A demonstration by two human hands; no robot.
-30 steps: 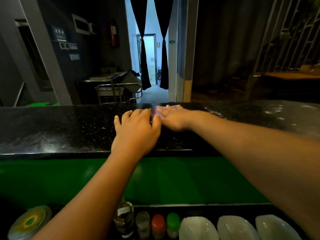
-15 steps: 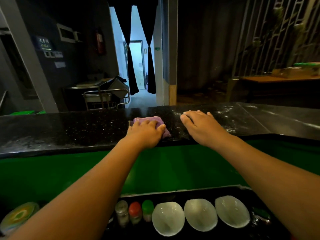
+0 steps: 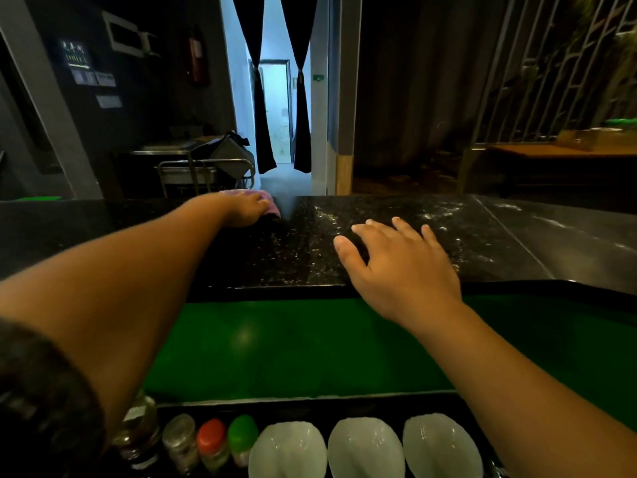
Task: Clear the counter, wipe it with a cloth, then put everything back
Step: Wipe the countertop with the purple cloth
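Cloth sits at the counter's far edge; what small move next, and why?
Probably sweep the cloth rightward: the left hand holds it at the far edge, while pale streaks show on the counter beyond the flat right hand.

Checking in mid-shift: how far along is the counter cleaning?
Cleared, apparently: the black speckled stone counter bears only the left hand, holding a pink cloth at its far edge, and the right hand resting flat. Wiping is in hand. Left: pale streaks at right, then probably returning the lidded jars and white bowls below.
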